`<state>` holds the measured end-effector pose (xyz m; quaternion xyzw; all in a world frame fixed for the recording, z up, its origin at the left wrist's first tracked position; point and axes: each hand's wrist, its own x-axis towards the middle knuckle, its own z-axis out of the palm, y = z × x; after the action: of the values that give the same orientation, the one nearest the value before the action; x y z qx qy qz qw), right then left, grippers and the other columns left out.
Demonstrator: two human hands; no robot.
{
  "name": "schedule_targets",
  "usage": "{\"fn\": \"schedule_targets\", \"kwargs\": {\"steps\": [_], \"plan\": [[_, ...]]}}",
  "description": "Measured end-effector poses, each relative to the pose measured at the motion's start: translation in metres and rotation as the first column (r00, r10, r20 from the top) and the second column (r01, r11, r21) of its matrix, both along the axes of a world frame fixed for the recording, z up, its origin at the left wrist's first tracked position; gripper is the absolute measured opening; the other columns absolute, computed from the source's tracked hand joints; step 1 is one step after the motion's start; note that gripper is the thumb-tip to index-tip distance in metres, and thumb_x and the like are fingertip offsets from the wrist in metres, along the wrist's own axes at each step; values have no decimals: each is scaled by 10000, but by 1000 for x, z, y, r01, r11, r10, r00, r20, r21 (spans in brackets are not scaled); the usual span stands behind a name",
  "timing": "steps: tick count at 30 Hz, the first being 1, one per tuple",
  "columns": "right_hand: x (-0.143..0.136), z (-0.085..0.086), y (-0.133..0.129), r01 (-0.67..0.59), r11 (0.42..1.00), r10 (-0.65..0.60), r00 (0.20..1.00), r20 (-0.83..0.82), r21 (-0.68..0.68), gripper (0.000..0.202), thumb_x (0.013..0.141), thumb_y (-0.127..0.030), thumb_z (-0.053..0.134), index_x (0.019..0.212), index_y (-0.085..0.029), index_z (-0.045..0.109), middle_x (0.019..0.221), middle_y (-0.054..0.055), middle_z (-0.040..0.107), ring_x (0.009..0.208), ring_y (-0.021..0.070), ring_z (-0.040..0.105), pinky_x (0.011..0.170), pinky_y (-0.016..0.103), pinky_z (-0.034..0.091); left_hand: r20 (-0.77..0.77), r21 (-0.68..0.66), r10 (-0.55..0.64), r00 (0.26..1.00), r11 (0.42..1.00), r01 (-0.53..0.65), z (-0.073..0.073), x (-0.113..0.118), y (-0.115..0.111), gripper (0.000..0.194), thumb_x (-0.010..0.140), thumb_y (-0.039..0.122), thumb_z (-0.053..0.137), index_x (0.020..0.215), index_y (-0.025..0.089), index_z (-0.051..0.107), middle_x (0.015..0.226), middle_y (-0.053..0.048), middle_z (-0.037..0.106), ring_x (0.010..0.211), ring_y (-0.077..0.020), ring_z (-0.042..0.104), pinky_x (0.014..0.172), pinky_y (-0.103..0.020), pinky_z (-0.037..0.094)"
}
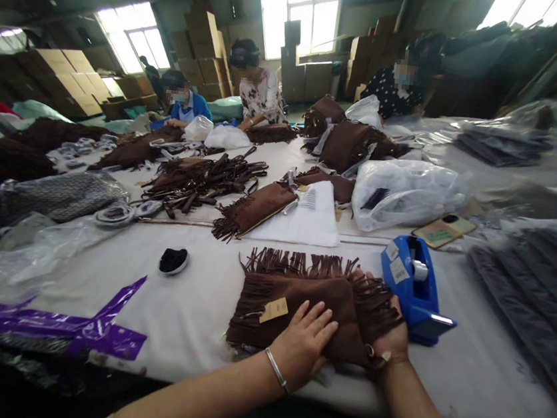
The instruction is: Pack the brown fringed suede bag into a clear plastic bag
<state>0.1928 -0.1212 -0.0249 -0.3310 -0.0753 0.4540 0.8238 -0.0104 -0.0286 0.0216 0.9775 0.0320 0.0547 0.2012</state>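
A brown fringed bag (318, 301) lies on the white-covered table, with a tan tag (274, 310) on its left part. My left hand (304, 343) rests flat on the bag's front, fingers stretched out, a silver bangle on the wrist. At the bag's right end my right hand (392, 336) is wrapped round the fringed edge, its fingers partly hidden behind the fringe. Just right of that hand stands a blue tape dispenser (413, 285). Another brown bag (266, 207) lies behind, partly on white sheets (315, 220).
A small dish of black bits (173, 261) and purple tape (68, 332) lie left. Behind are brown straps (212, 174), a clear plastic bag (406, 190) and a phone (444, 230). Grey packs (540, 292) lie right. Several people sit across the table.
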Motion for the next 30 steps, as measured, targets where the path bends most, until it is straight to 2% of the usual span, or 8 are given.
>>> {"fn": "schedule_targets", "kwargs": {"steps": [4, 8, 15, 17, 19, 21, 23, 30], "plan": [[-15, 17, 6, 59, 982, 29, 892, 451, -180, 609, 889, -633, 170, 1414, -341, 270, 1491, -31, 277, 1344, 175, 300, 1112, 450, 284, 86, -107, 34, 996, 994, -25, 28, -19, 11, 426, 924, 346, 480, 1320, 194, 446, 1405, -65, 432, 1367, -223, 275, 1162, -484, 149], [-40, 12, 26, 45, 932, 272, 567, 778, -359, 560, 821, -560, 514, 1315, -300, 470, 1454, -4, 356, 1382, 216, 208, 1166, 456, 29, 246, -138, 315, 917, 947, -289, 41, -52, 52, 348, 935, 226, 435, 1279, 226, 494, 1392, -57, 450, 1337, -203, 339, 1160, -491, 132], [-63, 37, 26, -62, 855, 518, 152, 842, -515, 425, 901, -427, 440, 1312, -325, 473, 1477, -38, 309, 1394, 212, 165, 1166, 467, 43, 12, -587, 789, 614, 503, -635, 0, -109, 123, 257, 877, 332, 504, 1054, 199, 636, 1090, -58, 662, 1075, -218, 590, 1033, -414, 402], [-57, 53, 13, -57, 878, 477, 197, 856, -476, 375, 927, -406, 381, 1259, -319, 532, 1467, -39, 333, 1379, 216, 217, 1171, 429, 112, -158, -742, 815, 558, 275, -611, -10, -116, 134, 272, 842, 340, 563, 1045, 167, 616, 1050, -73, 665, 1037, -218, 606, 1008, -392, 428], [-42, 57, -2, 107, 903, 330, 446, 832, -415, 360, 924, -424, 381, 1191, -283, 578, 1395, 4, 444, 1314, 226, 355, 1158, 407, 206, -309, -824, 784, 539, 62, -563, -15, -119, 144, 305, 830, 346, 589, 1051, 135, 582, 1033, -97, 660, 1000, -213, 625, 983, -378, 451], [-18, 49, -12, 252, 827, 171, 738, 653, -502, 358, 904, -458, 413, 1143, -245, 574, 1242, 56, 576, 1184, 232, 508, 1113, 418, 318, -415, -844, 719, 558, -76, -531, -17, -118, 155, 331, 848, 367, 575, 1059, 113, 559, 1028, -126, 658, 972, -209, 641, 943, -363, 481], [9, 34, -15, 139, 731, 169, 912, 375, -668, 336, 882, -430, 456, 1104, -201, 561, 1120, 92, 637, 1098, 228, 575, 1074, 398, 379, -503, -840, 612, 611, -177, -513, -18, -113, 166, 346, 868, 395, 548, 1057, 105, 558, 1035, -141, 659, 948, -203, 653, 903, -347, 504], [38, 33, 44, -503, 576, 526, 832, -180, -645, 233, 815, -298, 606, 997, -152, 622, 1073, 90, 676, 975, 203, 641, 894, 293, 524, -650, -740, 180, 739, -371, -561, -23, -78, 208, 421, 789, 455, 654, 973, 78, 622, 945, -135, 683, 832, -209, 668, 816, -350, 528]]}}
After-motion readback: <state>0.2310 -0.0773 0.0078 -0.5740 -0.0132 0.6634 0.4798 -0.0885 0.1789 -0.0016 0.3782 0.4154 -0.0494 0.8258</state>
